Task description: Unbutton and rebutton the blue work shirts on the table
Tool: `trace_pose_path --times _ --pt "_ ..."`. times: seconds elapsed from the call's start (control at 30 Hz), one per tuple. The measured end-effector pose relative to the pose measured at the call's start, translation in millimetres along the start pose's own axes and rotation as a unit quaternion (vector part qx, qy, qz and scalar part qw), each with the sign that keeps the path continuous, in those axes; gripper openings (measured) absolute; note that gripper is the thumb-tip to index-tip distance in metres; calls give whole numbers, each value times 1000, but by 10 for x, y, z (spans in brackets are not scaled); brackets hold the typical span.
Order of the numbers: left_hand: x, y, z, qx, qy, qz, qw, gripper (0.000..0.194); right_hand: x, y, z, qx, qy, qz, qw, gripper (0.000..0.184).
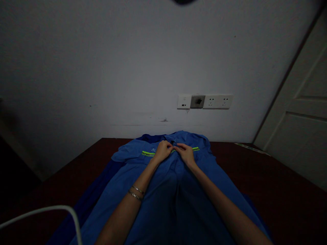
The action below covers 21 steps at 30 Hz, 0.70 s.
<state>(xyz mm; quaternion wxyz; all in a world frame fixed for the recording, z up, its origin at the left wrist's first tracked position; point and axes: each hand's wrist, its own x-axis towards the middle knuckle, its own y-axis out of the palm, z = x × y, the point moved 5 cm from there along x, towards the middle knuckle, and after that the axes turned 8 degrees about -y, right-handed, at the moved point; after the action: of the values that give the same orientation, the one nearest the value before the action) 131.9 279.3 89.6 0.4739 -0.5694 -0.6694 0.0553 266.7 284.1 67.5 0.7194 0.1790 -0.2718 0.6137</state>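
A blue work garment point(153, 183) with yellow-green reflective strips lies spread out in front of me, its collar end toward the wall. White lettering shows on its chest, partly covered by my left hand point(163, 150). That hand pinches the front edge of the garment just below the collar. Close beside it, my right hand point(185, 153) pinches the other front edge, and the fingertips of both hands nearly meet. Any button or fastener between them is too small and dark to make out. Darker blue cloth point(107, 180) sticks out from under the garment.
The garment rests on a dark red-brown table point(237, 170) against a pale wall. Sockets and switches point(204, 101) are set in the wall above. A white cable point(56, 207) curves in at lower left. A flat patterned strip point(252, 148) lies near a panelled door point(301, 112) at right.
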Motion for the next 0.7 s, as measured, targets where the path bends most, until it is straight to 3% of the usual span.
trace_pose_path --times 0.13,0.3,0.4,0.47,0.57,0.7 --pt "-10 -65 -67 85 25 -1 996 20 -2 9 8 -8 -1 1 1000 35" --pt "25 -25 -69 48 -7 110 993 23 -2 5 35 -41 -33 6 999 32" --pt "50 21 -3 -48 -88 170 980 26 -7 -3 60 -82 -67 12 994 29" --pt "41 61 53 -161 -170 194 953 30 -19 0 100 -113 -105 19 988 26" --pt "-4 115 100 -310 -270 188 892 39 -54 25 178 -152 -172 41 973 21" --pt "-57 160 113 -353 -326 150 864 43 -110 61 237 -177 -231 75 954 17"
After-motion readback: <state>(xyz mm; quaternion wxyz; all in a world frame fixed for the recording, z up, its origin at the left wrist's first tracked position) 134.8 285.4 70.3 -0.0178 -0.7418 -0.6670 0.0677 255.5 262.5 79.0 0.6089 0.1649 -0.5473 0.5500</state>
